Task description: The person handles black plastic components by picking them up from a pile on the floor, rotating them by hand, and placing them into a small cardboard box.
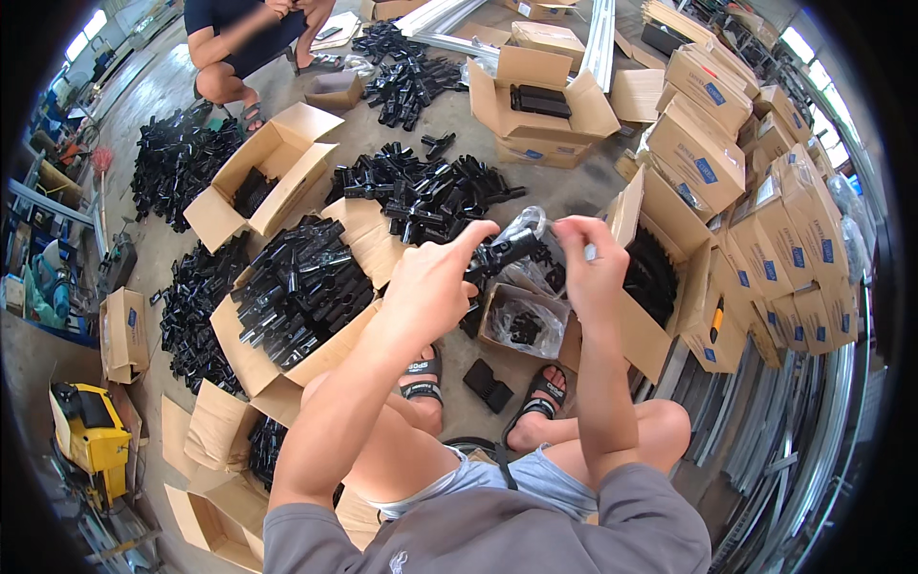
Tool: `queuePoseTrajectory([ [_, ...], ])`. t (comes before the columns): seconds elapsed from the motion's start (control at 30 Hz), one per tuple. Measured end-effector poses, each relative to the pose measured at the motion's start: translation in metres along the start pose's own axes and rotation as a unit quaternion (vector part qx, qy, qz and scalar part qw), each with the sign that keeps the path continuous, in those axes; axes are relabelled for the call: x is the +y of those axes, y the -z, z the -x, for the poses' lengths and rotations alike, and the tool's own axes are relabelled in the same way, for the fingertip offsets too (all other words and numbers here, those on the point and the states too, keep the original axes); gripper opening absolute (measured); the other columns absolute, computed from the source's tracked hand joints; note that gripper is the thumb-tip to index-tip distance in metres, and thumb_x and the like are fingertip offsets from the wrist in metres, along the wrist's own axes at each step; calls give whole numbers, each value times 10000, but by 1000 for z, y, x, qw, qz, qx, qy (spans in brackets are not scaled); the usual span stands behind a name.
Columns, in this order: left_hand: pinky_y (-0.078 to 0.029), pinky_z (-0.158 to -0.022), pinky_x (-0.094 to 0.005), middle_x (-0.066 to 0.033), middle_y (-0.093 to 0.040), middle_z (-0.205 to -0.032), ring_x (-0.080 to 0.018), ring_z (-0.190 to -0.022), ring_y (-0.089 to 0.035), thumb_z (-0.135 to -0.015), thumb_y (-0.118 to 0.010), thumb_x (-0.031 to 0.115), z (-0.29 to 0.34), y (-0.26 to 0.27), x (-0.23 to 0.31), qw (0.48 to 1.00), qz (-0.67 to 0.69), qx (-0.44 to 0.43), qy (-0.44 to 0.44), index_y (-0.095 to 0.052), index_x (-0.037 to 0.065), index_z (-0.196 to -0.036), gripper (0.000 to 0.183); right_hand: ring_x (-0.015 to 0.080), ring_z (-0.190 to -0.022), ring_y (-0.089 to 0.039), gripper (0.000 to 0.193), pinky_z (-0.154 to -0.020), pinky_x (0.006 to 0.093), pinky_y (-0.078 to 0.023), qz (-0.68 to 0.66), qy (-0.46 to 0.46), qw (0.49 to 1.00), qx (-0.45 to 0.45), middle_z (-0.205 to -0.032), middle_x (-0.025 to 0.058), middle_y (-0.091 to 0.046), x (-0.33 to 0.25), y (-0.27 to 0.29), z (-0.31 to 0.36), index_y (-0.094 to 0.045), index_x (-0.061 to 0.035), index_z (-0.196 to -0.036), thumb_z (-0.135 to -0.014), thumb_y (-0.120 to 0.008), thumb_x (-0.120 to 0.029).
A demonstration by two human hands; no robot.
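Observation:
My left hand [430, 282] is closed round a black tubular fitting [505, 253], held at a tilt before my knees. Clear plastic [529, 218], apparently a small bag, surrounds its far end. The fingers of my right hand [595, 263] pinch the plastic's right side. Below them a small carton [493, 342] holds a clear liner bag [552, 337] with small black pieces inside. Past my left hand lies a heap of black fittings [411, 187]. A flat black ribbed part [488, 385] rests on the floor between my feet.
To the left, an open carton [311, 368] is full of black fittings; another open carton [660, 340] stands right. Stacked cartons [794, 239] and long metal profiles [765, 430] line the right side. Another person [234, 48] squats at the far left. A yellow machine [96, 440] stands left.

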State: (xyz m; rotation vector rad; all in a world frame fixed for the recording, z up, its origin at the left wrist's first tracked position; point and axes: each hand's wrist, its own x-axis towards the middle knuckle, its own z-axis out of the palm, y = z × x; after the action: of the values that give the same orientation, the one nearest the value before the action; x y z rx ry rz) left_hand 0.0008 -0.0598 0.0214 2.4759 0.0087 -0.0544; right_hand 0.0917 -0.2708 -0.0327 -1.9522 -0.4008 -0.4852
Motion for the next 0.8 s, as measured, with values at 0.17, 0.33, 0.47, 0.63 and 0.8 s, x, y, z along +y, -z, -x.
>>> queuePoseTrajectory([
  [0.17,-558,-891,-415,-221,-747,-1105,-324,-1027,-737,-844,-818,52,3,8,6,989,141,26,41,-565,248,-1429,668,291,-858,-746,223,-780,401,-563,116,-272,955,-22,-902,147,-775,127,-15,40,-772,-52,-980,-973,-712,-266],
  [0.33,-543,-825,-259,-71,-758,-1083,-88,-976,-683,-889,-714,-129,0,-1,-8,938,343,-21,49,-499,130,-1496,695,399,-1013,-736,161,-943,466,-573,298,-312,858,-277,-1044,204,-770,261,-57,149,-820,-119,-983,-862,-741,-188],
  [0.47,-548,-795,-237,-63,-751,-1018,-88,-923,-679,-881,-716,-133,-10,-11,0,876,482,-15,21,-485,90,-1495,693,402,-1088,-719,211,-940,503,-571,384,-325,810,-302,-1074,229,-755,319,-59,190,-807,-139,-1030,-852,-701,-100],
  [0.63,-543,-777,-243,-62,-746,-993,-80,-899,-669,-890,-717,-120,-13,-14,-4,868,494,-20,48,-475,107,-1506,700,421,-1132,-703,255,-963,518,-570,374,-322,793,-357,-1165,264,-729,304,-68,200,-774,-64,-1098,-869,-664,-53],
  [0.8,-552,-775,-236,-52,-753,-1013,-87,-897,-689,-897,-733,-95,-18,-9,-4,879,471,-37,62,-467,125,-1518,710,433,-1151,-695,256,-973,507,-574,353,-352,779,-381,-1193,275,-722,290,-68,193,-757,16,-1097,-861,-682,-51],
])
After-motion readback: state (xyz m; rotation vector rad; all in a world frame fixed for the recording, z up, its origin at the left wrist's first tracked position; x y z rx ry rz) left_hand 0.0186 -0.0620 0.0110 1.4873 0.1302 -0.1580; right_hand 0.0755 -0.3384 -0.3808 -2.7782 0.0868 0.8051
